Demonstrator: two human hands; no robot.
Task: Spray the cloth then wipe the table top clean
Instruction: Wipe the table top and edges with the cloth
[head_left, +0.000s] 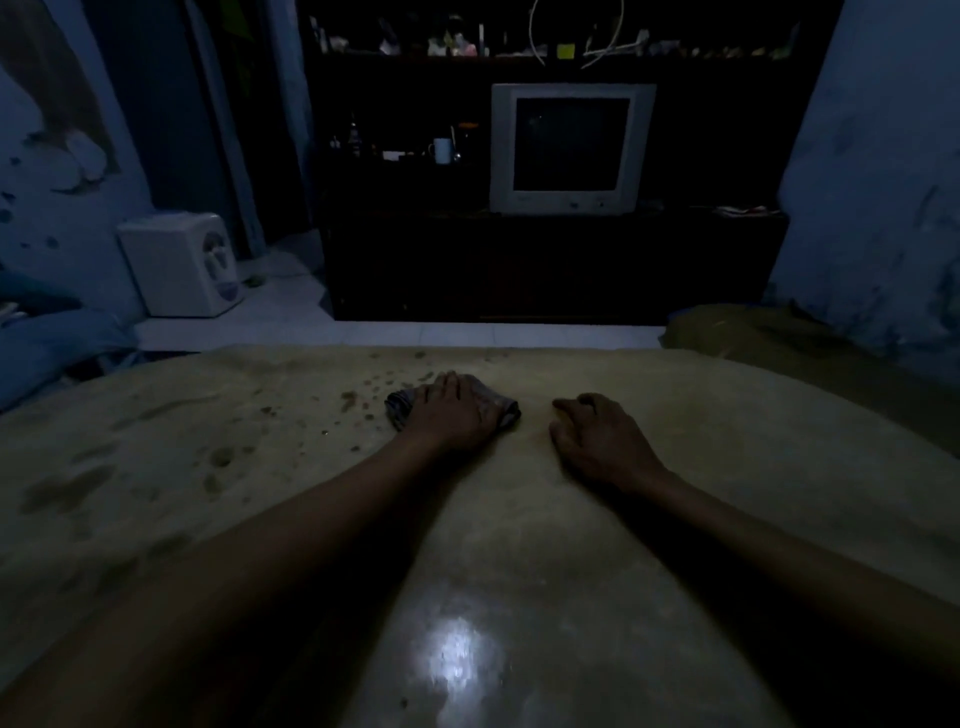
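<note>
Pressing cloth (401, 408) onto table (701, 410), left hand (453, 413) lies flat.

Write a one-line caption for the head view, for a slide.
The left hand presses a cloth onto the stained table top, while the right hand rests bare beside it.

Home living room: old television (571, 148), dark shelving (415, 104).

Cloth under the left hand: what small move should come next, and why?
Probably slide the cloth leftward and slightly away: the left hand presses it flat, and dark spots dot the table top just beside it there, while the patch nearer the right hand looks clean.
</note>
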